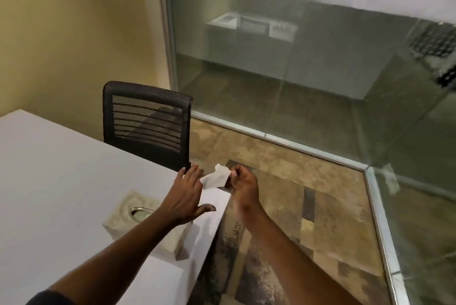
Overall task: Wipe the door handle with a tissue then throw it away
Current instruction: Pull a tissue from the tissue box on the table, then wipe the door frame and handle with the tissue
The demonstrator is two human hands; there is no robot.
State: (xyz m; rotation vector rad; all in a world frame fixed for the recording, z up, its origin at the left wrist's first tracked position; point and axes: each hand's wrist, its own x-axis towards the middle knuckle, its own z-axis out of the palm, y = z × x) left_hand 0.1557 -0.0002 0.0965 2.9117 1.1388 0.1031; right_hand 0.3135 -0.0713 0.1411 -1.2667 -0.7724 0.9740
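Observation:
A white tissue (217, 179) hangs in the air just past the table corner, pinched in my right hand (243, 185), whose fingers are closed on its right end. My left hand (187, 193) is flat and open beside the tissue's left end, fingers spread, hovering over the table corner. Under my left forearm a square beige tissue box (123, 216) with a metal-ringed oval opening stands on the white table (49, 181). No door handle shows in the view.
A black mesh-backed office chair (148, 124) stands at the table's far side. A glass partition wall with a metal floor frame (283, 142) runs across the back and down the right. Patterned brown carpet (308, 218) covers the floor between table and glass.

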